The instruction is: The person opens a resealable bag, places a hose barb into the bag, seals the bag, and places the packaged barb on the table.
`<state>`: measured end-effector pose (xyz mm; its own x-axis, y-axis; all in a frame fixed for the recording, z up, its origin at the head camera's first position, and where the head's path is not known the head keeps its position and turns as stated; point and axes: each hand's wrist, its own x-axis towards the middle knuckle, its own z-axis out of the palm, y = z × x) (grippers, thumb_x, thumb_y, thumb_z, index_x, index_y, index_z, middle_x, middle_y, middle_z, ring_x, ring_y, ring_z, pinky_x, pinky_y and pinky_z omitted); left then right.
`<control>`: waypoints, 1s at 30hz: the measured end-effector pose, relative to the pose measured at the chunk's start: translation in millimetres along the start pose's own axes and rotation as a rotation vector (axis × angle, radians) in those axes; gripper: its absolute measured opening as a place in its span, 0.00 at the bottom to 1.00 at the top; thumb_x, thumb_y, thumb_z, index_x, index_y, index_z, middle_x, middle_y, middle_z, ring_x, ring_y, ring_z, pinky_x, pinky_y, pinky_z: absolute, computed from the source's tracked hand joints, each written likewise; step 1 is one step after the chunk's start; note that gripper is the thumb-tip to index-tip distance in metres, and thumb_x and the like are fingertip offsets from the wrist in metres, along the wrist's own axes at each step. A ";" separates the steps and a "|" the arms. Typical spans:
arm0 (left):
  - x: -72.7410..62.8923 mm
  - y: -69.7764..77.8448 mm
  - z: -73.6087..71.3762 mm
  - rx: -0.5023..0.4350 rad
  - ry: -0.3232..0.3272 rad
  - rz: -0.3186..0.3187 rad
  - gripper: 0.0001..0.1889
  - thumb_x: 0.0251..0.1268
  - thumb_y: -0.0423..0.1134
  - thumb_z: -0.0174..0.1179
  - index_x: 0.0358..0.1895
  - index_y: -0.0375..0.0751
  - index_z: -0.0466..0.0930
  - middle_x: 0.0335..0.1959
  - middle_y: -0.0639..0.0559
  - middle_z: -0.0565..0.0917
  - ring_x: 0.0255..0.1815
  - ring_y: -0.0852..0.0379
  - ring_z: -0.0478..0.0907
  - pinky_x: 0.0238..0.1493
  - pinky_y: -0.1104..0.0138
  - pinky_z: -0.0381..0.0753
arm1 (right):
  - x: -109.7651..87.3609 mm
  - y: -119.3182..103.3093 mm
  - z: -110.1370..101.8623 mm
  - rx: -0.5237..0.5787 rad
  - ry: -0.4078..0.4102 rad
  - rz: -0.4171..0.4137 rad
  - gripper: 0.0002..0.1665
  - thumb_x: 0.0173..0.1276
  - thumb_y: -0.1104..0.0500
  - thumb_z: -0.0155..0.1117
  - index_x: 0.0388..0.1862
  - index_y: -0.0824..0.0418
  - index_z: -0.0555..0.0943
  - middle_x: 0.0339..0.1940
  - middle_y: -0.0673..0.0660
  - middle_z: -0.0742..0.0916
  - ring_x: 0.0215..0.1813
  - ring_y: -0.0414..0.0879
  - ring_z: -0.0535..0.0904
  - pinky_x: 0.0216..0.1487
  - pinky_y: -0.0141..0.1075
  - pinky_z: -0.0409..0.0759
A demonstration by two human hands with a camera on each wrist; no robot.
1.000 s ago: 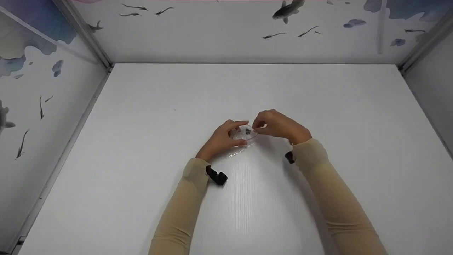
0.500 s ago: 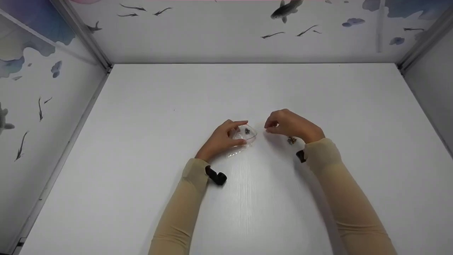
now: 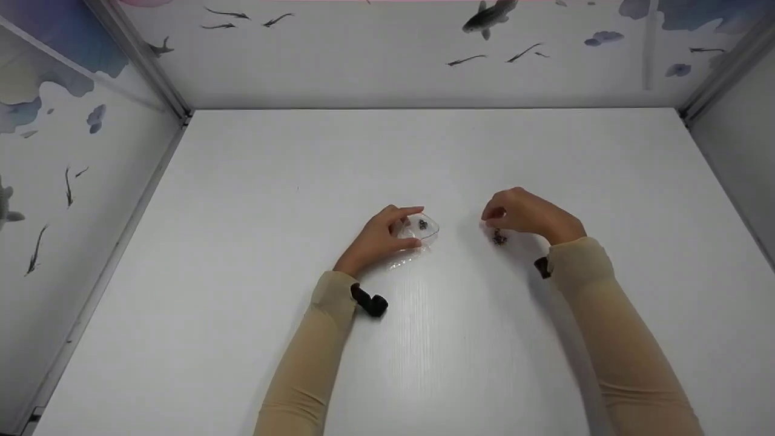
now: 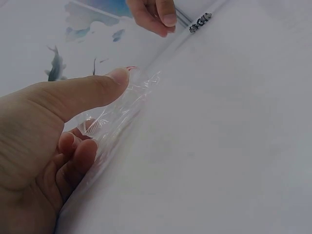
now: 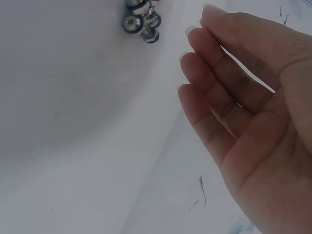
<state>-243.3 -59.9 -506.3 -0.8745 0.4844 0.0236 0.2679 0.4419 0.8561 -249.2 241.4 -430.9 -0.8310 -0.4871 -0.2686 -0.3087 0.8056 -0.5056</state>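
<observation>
A clear plastic zip bag (image 3: 428, 232) with a thin red line at its mouth lies near the middle of the table. My left hand (image 3: 378, 238) holds it, thumb and forefinger spread along the mouth so that it gapes to the right. Small dark metal pieces (image 3: 423, 224) show inside the bag. To the right is a little heap of shiny round metal pieces (image 3: 499, 237), some with a hole in the middle. Over the heap's far side hovers my right hand (image 3: 530, 212), fingers loosely bent; in the right wrist view nothing shows between its fingertips (image 5: 187, 58).
The white table (image 3: 387, 151) stretches out on all sides of the hands. Behind it stands a back wall (image 3: 363, 66) printed with fish, and a similar side wall (image 3: 121, 157) rises on the left.
My right hand has moved right, from the bag's mouth to the heap of metal pieces. The left hand and the bag have stayed where they were.
</observation>
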 end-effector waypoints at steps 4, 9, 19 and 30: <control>-0.3 0.8 -0.6 -0.007 0.002 -0.005 0.33 0.54 0.46 0.71 0.66 0.61 0.72 0.44 0.53 0.75 0.39 0.59 0.64 0.42 0.68 0.65 | -4.0 6.5 -1.9 -0.004 -0.005 0.010 0.11 0.65 0.64 0.64 0.46 0.63 0.85 0.45 0.58 0.87 0.48 0.51 0.81 0.50 0.46 0.79; -0.4 1.6 -1.3 -0.003 0.002 -0.007 0.33 0.54 0.46 0.71 0.66 0.61 0.72 0.44 0.53 0.75 0.39 0.59 0.64 0.42 0.68 0.65 | -6.8 12.5 -3.7 -0.010 -0.016 0.024 0.10 0.65 0.64 0.65 0.45 0.61 0.86 0.44 0.57 0.87 0.48 0.50 0.80 0.51 0.46 0.78; 0.0 2.0 -0.4 0.007 -0.001 -0.011 0.34 0.53 0.47 0.71 0.66 0.63 0.71 0.43 0.53 0.75 0.41 0.59 0.65 0.42 0.67 0.65 | -12.1 19.2 -3.1 0.003 -0.057 0.094 0.12 0.66 0.65 0.63 0.46 0.55 0.86 0.47 0.56 0.85 0.50 0.50 0.76 0.53 0.46 0.75; -0.9 0.2 0.1 -0.006 0.003 0.003 0.32 0.55 0.46 0.70 0.66 0.62 0.72 0.44 0.54 0.75 0.39 0.59 0.65 0.41 0.68 0.66 | -10.1 23.8 0.9 -0.003 -0.038 0.027 0.12 0.62 0.68 0.65 0.41 0.54 0.88 0.41 0.54 0.84 0.46 0.49 0.76 0.49 0.42 0.75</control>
<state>-242.5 -60.2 -506.1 -0.8751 0.4832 0.0275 0.2679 0.4362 0.8590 -247.7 265.2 -440.9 -0.8209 -0.4773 -0.3134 -0.2878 0.8199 -0.4948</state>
